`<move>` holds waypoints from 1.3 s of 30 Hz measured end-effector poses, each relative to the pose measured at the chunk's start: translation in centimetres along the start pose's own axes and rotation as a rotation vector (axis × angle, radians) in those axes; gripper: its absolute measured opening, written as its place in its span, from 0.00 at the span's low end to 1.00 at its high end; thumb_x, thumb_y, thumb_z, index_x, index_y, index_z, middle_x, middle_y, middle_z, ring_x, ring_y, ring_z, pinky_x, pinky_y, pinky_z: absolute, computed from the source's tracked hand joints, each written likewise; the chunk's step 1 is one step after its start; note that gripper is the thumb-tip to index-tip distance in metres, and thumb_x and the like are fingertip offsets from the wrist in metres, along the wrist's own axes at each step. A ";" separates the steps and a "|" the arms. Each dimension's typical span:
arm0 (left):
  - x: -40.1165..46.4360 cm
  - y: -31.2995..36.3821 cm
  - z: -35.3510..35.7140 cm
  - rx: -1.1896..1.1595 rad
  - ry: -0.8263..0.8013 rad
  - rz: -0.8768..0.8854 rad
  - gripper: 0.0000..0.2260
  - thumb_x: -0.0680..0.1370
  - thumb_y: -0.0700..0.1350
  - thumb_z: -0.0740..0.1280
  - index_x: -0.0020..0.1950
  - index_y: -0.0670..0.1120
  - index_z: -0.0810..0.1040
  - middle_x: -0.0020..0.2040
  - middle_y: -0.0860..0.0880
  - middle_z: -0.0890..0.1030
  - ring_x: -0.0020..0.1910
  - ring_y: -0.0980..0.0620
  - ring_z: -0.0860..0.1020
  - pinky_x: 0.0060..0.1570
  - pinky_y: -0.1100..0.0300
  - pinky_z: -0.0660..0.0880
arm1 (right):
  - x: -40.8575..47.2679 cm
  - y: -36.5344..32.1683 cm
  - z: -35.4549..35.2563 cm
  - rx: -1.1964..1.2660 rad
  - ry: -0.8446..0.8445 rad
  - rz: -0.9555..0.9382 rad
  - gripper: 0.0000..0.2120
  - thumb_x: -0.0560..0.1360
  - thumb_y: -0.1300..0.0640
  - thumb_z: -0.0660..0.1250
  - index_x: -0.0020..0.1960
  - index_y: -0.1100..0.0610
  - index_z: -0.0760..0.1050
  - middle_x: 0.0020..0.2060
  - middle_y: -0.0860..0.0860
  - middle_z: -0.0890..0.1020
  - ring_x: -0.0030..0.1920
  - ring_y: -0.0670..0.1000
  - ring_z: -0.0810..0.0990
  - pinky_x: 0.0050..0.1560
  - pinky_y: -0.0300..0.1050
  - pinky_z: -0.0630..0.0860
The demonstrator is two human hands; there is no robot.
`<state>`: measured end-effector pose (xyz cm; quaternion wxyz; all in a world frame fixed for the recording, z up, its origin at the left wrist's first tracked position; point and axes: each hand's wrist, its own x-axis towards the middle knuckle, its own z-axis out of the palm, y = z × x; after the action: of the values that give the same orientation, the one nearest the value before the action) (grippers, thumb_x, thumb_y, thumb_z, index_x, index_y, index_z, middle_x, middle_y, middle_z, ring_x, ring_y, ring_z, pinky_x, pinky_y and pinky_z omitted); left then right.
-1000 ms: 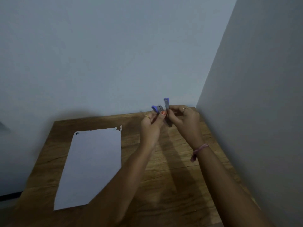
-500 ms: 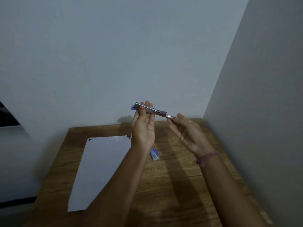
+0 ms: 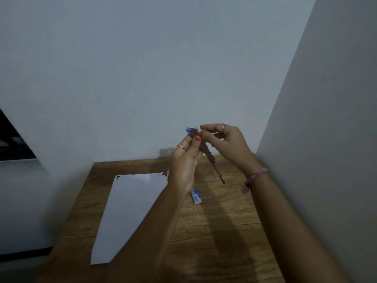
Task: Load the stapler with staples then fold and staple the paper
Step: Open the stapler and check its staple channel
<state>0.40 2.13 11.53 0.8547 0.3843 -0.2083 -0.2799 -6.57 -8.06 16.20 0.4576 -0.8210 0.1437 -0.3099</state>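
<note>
My left hand (image 3: 186,160) is raised above the table and grips a small blue stapler (image 3: 206,151) near its blue end. The stapler is swung open, and its long metal rail slants down to the right. My right hand (image 3: 226,144) is at the stapler's upper end. Its thumb tip is against the metal by my left thumb, and its other fingers are loosely curled above. Whether it pinches anything is not visible. A small blue and white staple box (image 3: 196,197) lies on the wooden table (image 3: 214,231) below my hands. A white sheet of paper (image 3: 130,215) lies flat to the left.
The table stands in a corner, with a wall behind it and another wall (image 3: 326,139) close along its right side. A dark object (image 3: 12,144) shows at the far left edge.
The stapler went from nearly level to slanting steeply down to the right. My right hand left the rail's far tip and moved up to the stapler's upper end beside my left thumb.
</note>
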 end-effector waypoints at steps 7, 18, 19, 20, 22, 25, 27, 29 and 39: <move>0.2 0.1 -0.3 0.106 -0.001 -0.062 0.09 0.80 0.44 0.64 0.58 0.46 0.80 0.47 0.51 0.85 0.50 0.55 0.83 0.49 0.64 0.78 | 0.6 0.7 -0.4 -0.039 -0.112 0.040 0.08 0.74 0.54 0.69 0.49 0.57 0.83 0.40 0.54 0.86 0.44 0.52 0.85 0.49 0.55 0.81; 0.7 0.2 0.4 0.303 0.088 -0.038 0.14 0.81 0.45 0.63 0.63 0.40 0.76 0.56 0.45 0.83 0.56 0.50 0.81 0.59 0.54 0.76 | 0.9 0.9 0.0 -0.037 -0.086 0.091 0.04 0.69 0.56 0.73 0.39 0.57 0.80 0.32 0.49 0.82 0.38 0.47 0.85 0.36 0.41 0.82; 0.7 0.1 0.4 0.310 0.098 -0.029 0.14 0.81 0.45 0.63 0.63 0.40 0.76 0.55 0.45 0.83 0.55 0.51 0.82 0.60 0.54 0.76 | 0.9 0.9 0.1 -0.024 -0.075 0.091 0.04 0.69 0.57 0.73 0.38 0.56 0.80 0.33 0.49 0.82 0.37 0.47 0.85 0.36 0.42 0.82; 0.7 0.0 0.5 0.318 0.110 -0.021 0.14 0.81 0.46 0.63 0.62 0.40 0.77 0.54 0.46 0.84 0.55 0.51 0.82 0.60 0.54 0.76 | 0.8 0.9 0.3 -0.011 -0.060 0.089 0.03 0.68 0.58 0.73 0.38 0.55 0.79 0.34 0.50 0.82 0.37 0.48 0.85 0.36 0.42 0.82; 0.7 -0.2 0.5 0.333 0.134 -0.005 0.14 0.81 0.47 0.63 0.62 0.41 0.77 0.53 0.46 0.84 0.55 0.51 0.82 0.59 0.55 0.76 | 0.7 1.0 0.7 0.011 -0.027 0.086 0.03 0.68 0.58 0.73 0.37 0.55 0.79 0.35 0.51 0.82 0.38 0.49 0.85 0.36 0.43 0.82; 0.9 -0.4 0.4 0.336 0.156 0.015 0.14 0.81 0.47 0.62 0.62 0.40 0.77 0.54 0.45 0.84 0.55 0.49 0.82 0.57 0.56 0.77 | 0.6 1.2 1.3 0.035 0.018 0.083 0.03 0.68 0.58 0.73 0.38 0.57 0.80 0.34 0.51 0.81 0.36 0.50 0.84 0.36 0.43 0.82; 1.1 -0.5 0.4 0.340 0.175 0.017 0.14 0.81 0.47 0.62 0.62 0.41 0.77 0.53 0.46 0.84 0.54 0.51 0.82 0.57 0.57 0.77 | 0.6 1.4 1.5 0.026 0.041 0.070 0.04 0.68 0.57 0.73 0.38 0.57 0.80 0.33 0.51 0.81 0.34 0.50 0.83 0.36 0.41 0.81; 1.2 -0.6 0.3 0.336 0.183 0.016 0.12 0.81 0.47 0.63 0.60 0.42 0.78 0.51 0.48 0.85 0.52 0.53 0.82 0.55 0.59 0.77 | 0.6 1.5 1.8 0.012 0.058 0.060 0.05 0.68 0.56 0.73 0.38 0.57 0.80 0.33 0.51 0.81 0.34 0.51 0.83 0.36 0.42 0.82; 1.3 -1.1 0.4 0.324 0.225 0.012 0.13 0.81 0.48 0.62 0.60 0.43 0.78 0.52 0.48 0.85 0.52 0.54 0.82 0.51 0.62 0.78 | 0.5 1.8 2.3 0.008 0.095 0.050 0.07 0.67 0.55 0.73 0.38 0.59 0.79 0.32 0.50 0.80 0.37 0.57 0.84 0.42 0.52 0.83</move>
<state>0.79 0.46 11.12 0.8013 0.5444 -0.1560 -0.1929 -4.59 -7.80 13.96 0.4609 -0.7997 0.1845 -0.3377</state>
